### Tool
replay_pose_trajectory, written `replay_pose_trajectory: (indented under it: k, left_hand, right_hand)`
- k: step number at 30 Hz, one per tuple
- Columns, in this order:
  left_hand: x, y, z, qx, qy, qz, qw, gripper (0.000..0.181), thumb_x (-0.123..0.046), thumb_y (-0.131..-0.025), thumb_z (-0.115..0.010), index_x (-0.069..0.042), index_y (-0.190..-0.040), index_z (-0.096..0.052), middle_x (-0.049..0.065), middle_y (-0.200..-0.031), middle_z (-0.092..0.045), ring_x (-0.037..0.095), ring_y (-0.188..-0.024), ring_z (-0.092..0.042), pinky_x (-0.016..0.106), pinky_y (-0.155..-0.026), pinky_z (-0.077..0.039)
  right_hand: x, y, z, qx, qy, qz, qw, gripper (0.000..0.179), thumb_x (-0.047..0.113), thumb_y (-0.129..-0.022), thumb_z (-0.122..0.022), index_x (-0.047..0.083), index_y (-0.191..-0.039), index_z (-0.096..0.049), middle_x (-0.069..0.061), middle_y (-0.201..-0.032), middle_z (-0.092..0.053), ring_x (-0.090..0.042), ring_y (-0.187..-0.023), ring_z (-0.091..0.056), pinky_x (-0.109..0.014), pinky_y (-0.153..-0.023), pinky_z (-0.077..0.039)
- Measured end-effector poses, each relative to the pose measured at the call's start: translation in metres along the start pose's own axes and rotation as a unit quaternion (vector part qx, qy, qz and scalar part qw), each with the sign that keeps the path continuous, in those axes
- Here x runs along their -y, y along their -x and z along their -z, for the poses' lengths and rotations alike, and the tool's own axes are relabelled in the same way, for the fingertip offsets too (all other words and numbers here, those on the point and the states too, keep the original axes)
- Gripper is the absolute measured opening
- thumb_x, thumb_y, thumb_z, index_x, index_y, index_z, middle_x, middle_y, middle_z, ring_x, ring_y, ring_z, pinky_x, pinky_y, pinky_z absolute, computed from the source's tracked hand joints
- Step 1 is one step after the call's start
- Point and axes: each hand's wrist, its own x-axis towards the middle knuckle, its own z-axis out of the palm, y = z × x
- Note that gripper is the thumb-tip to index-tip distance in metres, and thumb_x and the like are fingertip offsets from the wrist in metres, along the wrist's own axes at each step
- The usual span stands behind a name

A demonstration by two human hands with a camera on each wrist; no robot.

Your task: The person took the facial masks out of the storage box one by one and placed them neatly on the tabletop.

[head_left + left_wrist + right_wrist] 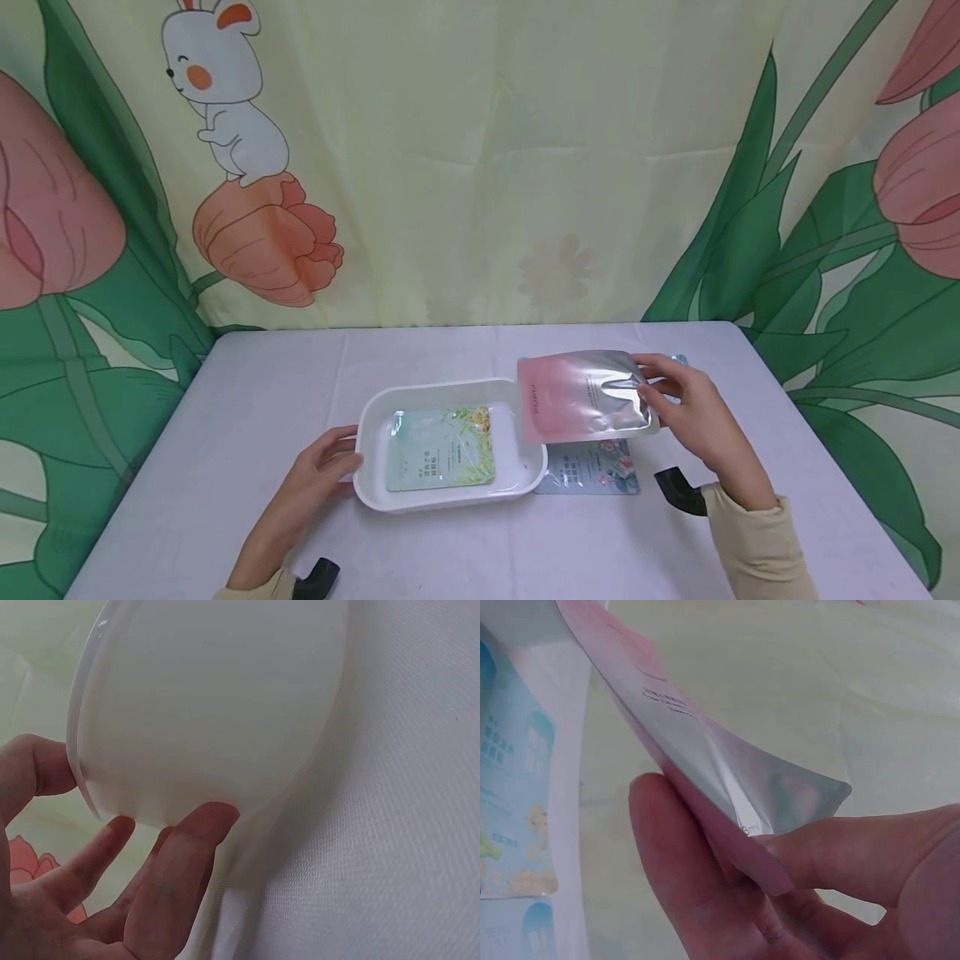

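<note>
My left hand (318, 467) holds the left end of a white plastic tray (446, 504), thumb and fingers at its rim and outer wall. The left wrist view shows those fingertips (221, 814) against the wall of the tray (217, 712). A pale green sachet (438, 448) with a leafy, floral print lies flat inside. Between thumb and fingers, my right hand (693, 412) pinches the right edge of a pink and silver foil sachet (581, 396), its far end over the tray's right rim. Up close, this foil sachet (675, 720) bends slightly.
Partly covered by the held sachet, a blue flowered sachet (592, 468) lies on the white-clothed table (420, 554) right of the tray. Light blue sachets (517, 802) also show in the right wrist view. Behind the table hangs a printed curtain (450, 167).
</note>
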Motion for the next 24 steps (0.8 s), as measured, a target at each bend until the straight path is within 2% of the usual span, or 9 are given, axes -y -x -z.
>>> replay_pose_trajectory:
  k: [10,24]
  left_hand:
    - [0.001,0.0,0.001,0.006,0.007,-0.004,0.9999,0.053,-0.023,-0.094,-0.065,-0.012,-0.142,-0.047,0.019,-0.137,-0.056,0.025,-0.109,-0.066,0.035,-0.081,-0.061]
    - [0.0,0.001,0.001,0.006,0.006,-0.004,0.9999,0.053,-0.024,-0.094,-0.066,-0.012,-0.143,-0.047,0.019,-0.136,-0.056,0.025,-0.109,-0.066,0.035,-0.081,-0.061]
  right_hand:
    - [-0.006,0.004,0.013,-0.015,0.016,0.0,0.9998,0.048,0.006,-0.099,-0.058,0.0,-0.144,-0.046,-0.03,-0.132,-0.053,-0.052,-0.117,-0.055,-0.043,-0.079,-0.062]
    - [-0.016,0.007,0.024,-0.012,0.012,-0.018,0.9997,0.047,0.008,-0.1,-0.056,0.001,-0.145,-0.045,-0.031,-0.134,-0.051,-0.051,-0.114,-0.056,-0.032,-0.07,-0.061]
